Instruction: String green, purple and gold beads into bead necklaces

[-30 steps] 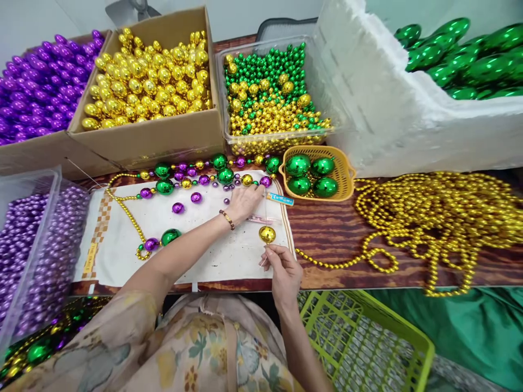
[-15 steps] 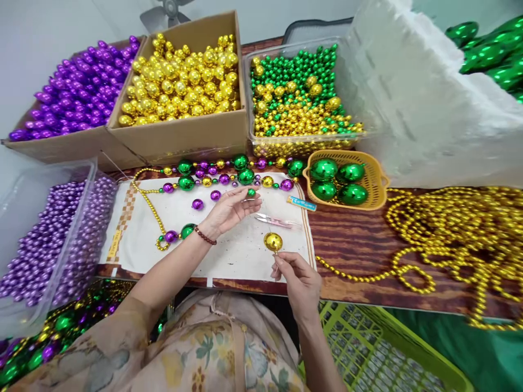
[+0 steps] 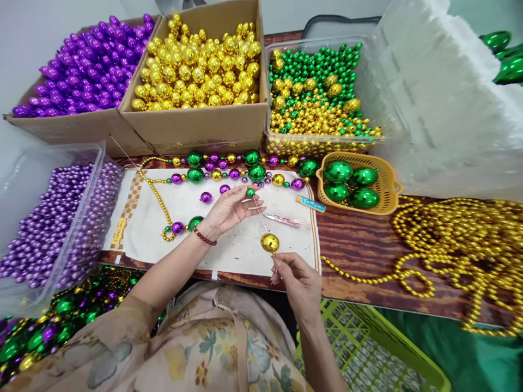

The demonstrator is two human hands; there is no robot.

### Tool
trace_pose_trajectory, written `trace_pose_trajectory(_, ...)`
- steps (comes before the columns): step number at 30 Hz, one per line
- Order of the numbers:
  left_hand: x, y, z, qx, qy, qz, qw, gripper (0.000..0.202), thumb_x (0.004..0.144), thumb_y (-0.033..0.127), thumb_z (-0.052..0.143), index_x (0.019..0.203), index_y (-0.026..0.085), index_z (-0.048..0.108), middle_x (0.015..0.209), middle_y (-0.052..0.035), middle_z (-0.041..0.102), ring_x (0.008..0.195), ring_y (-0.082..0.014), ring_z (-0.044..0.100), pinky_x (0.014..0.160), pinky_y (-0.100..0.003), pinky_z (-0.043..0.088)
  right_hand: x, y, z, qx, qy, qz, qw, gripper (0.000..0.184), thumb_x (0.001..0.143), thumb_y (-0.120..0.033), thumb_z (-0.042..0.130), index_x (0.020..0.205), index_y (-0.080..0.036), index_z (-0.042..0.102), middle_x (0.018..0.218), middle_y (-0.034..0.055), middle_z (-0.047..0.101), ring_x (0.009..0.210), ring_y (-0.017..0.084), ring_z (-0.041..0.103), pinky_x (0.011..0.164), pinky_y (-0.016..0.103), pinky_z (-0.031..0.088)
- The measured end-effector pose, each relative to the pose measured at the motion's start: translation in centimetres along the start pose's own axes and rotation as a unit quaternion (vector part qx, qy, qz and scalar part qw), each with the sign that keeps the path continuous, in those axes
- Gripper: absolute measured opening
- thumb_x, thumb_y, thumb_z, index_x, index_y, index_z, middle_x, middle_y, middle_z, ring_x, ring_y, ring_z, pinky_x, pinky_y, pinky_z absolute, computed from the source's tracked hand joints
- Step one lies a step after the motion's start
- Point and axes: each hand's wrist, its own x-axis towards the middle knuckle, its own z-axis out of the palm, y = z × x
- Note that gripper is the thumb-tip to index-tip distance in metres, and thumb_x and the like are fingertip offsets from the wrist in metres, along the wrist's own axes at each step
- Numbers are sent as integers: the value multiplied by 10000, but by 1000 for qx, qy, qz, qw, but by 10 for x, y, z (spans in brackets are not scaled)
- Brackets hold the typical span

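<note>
My left hand [image 3: 229, 212] is raised palm-up over the white cloth [image 3: 171, 228], pinching a small green bead [image 3: 250, 192] at its fingertips. A thin needle with thread [image 3: 259, 216] runs from that bead down to a gold ball [image 3: 270, 243]. My right hand [image 3: 296, 283] pinches the thread or needle end just below the gold ball. A partly strung strand of green, purple and gold balls [image 3: 229, 171] lies along the far edge of the cloth. Two loose purple beads [image 3: 206, 197] lie beside it.
Cardboard boxes of purple [image 3: 81, 60] and gold balls [image 3: 196, 60] stand at the back, next to a clear tub of green and gold beads [image 3: 314, 98]. A yellow basket of green balls [image 3: 392, 190], scissors [image 3: 290, 220], gold bead strands [image 3: 461, 245], a tub of lilac beads [image 3: 41, 228] and a green crate [image 3: 368, 354] surround the cloth.
My left hand left the strand at the cloth's far edge, turned palm-up and lifted a small green bead toward the needle. The right hand kept holding below the gold ball.
</note>
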Motion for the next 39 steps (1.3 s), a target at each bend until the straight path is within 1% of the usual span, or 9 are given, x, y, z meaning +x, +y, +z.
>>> trace_pose_trajectory(6,-6,-5,0,128,-19,56,990,301,834,422,772,1006,178,731,858,-29,688,768,-138,694,886,-383,585,2,7,3,3,4,12,1000,191,838,-354,707,798,-168,707,594,0,631,461,111,574,456,217,490)
trace_pose_trajectory(10,-23,0,-11,348,-18,84,934,415,869,476,707,1159,179,686,886,-52,704,792,-161,696,795,-341,586,8,19,10,27,16,2,1000,175,836,-341,707,814,-168,700,626,3,641,518,115,591,502,223,507)
trace_pose_trajectory(12,-31,13,-28,467,56,140,871,352,927,451,631,1147,181,682,966,-77,707,858,-172,683,820,-348,572,11,26,13,37,19,-1,999,172,832,-336,710,805,-167,696,630,3,640,519,114,588,499,222,503)
trace_pose_trajectory(15,-37,38,-64,646,185,203,712,234,950,317,592,1126,180,664,1086,-105,672,951,-201,636,910,-408,537,14,33,16,48,14,1,999,172,828,-336,713,805,-166,696,629,4,637,518,115,581,491,224,499)
trace_pose_trajectory(17,-35,50,-84,733,194,176,627,284,906,241,638,1179,165,623,1151,-128,632,1001,-236,610,942,-457,516,16,36,17,51,6,1,999,175,826,-339,715,808,-166,699,626,5,635,518,117,578,485,225,495)
trace_pose_trajectory(21,-27,54,-104,809,131,107,563,332,850,209,702,1159,140,602,1143,-139,607,1043,-281,589,950,-487,497,15,39,18,49,-4,0,999,179,841,-343,704,815,-166,701,624,4,633,524,117,579,490,223,495)
trace_pose_trajectory(23,-24,51,-106,798,125,122,577,264,863,199,686,1112,152,613,1096,-114,625,989,-246,602,925,-450,508,14,41,18,49,-4,-1,999,176,850,-340,699,822,-167,702,628,3,635,528,115,582,494,219,495)
trace_pose_trajectory(29,-28,44,-78,635,68,312,703,284,899,297,702,1162,198,660,1112,-77,684,922,-153,634,826,-320,542,8,45,19,54,-18,-14,998,162,887,-325,675,845,-171,702,633,3,637,535,116,593,493,211,493)
trace_pose_trajectory(39,-34,27,-24,520,-9,429,739,398,881,198,726,1259,318,693,1174,-54,721,1072,-170,657,896,-350,561,1,40,19,48,-23,-77,996,135,942,-276,632,863,-187,698,668,-2,624,572,115,603,534,216,501)
